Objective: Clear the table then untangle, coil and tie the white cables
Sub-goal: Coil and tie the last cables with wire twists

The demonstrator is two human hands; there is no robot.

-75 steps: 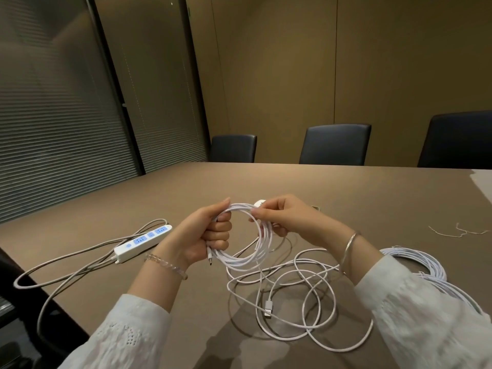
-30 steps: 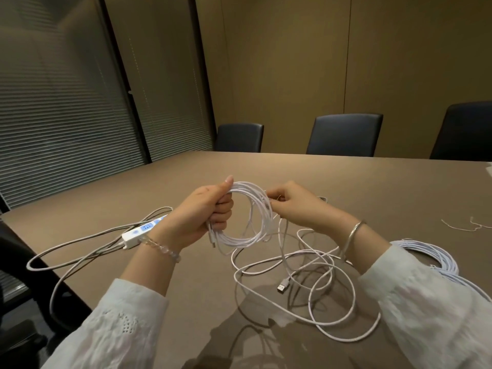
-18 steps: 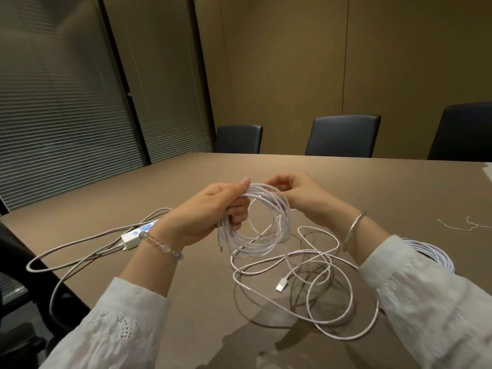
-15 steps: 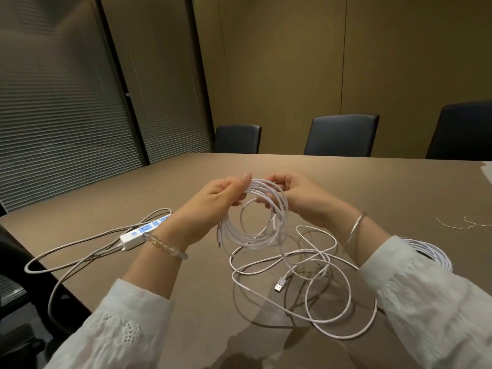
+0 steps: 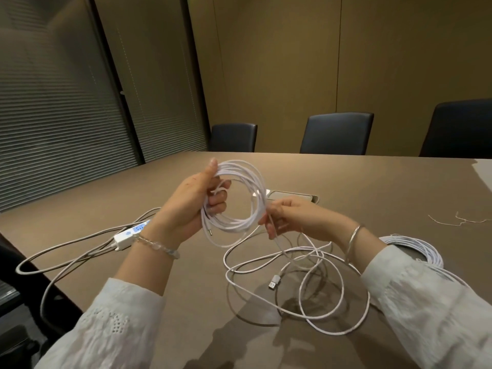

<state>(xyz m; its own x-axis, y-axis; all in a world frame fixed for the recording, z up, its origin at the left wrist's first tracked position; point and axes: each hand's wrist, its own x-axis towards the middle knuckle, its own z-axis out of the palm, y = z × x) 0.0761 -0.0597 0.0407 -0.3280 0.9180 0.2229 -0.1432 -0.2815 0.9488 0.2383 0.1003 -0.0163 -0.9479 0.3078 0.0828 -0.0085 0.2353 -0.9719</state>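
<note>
A white cable coil (image 5: 241,225) of several loops hangs upright above the brown table (image 5: 372,187). My left hand (image 5: 191,206) grips its left side, thumb on top. My right hand (image 5: 290,218) pinches the strand at the coil's right edge. From there the cable's loose tail (image 5: 306,296) trails down in tangled loops on the table, ending in a USB plug (image 5: 274,281). A small plug tip (image 5: 209,233) dangles below my left fingers. A second white cable bundle (image 5: 415,249) lies coiled on the table behind my right forearm.
A white power strip (image 5: 130,234) with grey cords (image 5: 66,265) lies at the left table edge. Thin white ties (image 5: 458,221) rest at the right. A flush table hatch (image 5: 292,195) sits behind the hands. Dark chairs (image 5: 336,133) line the far side.
My right hand has dropped from the top of the coil to its right side and drawn strand along. The left hand has lifted the coil slightly. The loose tail has shifted on the table.
</note>
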